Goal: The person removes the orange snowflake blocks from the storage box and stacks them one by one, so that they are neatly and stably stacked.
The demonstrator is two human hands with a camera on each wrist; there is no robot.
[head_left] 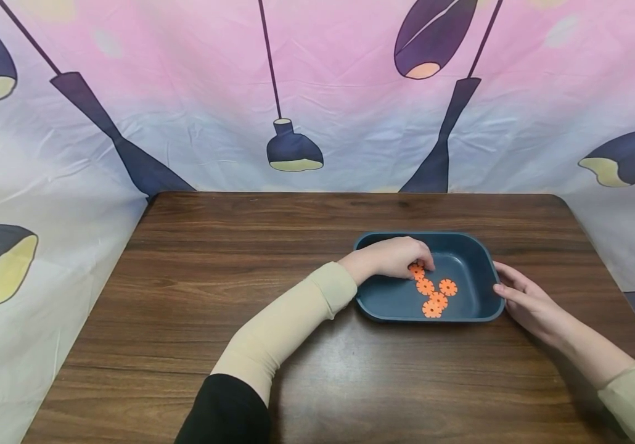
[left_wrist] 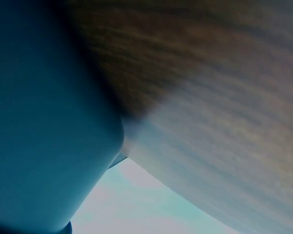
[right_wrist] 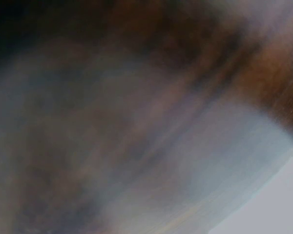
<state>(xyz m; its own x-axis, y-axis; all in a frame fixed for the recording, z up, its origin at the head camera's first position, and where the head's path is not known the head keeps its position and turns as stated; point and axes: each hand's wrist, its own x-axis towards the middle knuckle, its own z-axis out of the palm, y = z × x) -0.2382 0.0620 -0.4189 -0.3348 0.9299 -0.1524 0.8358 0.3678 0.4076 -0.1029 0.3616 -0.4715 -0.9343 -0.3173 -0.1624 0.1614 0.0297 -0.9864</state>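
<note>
A dark blue-green plastic basin (head_left: 475,311) stands on the table, right of its middle. Several orange notched discs (head_left: 447,287), shaped like small gears or flowers, lie on its floor, some overlapping. My left hand (head_left: 397,256) reaches over the basin's left rim, its fingers bent down around the uppermost orange disc (head_left: 417,271), which they partly cover. At the right end my right hand (head_left: 528,302) grips the basin's wall, thumb at the rim and the other fingers outside. The left wrist view holds a blurred basin side (left_wrist: 49,122); neither wrist view includes a hand.
The dark wood-grain table (head_left: 229,259) reaches back to a hanging cloth (head_left: 212,92) printed with lamps. Its far edge lies behind the basin. A light sleeve (head_left: 290,314) covers the left forearm, which crosses the table in front.
</note>
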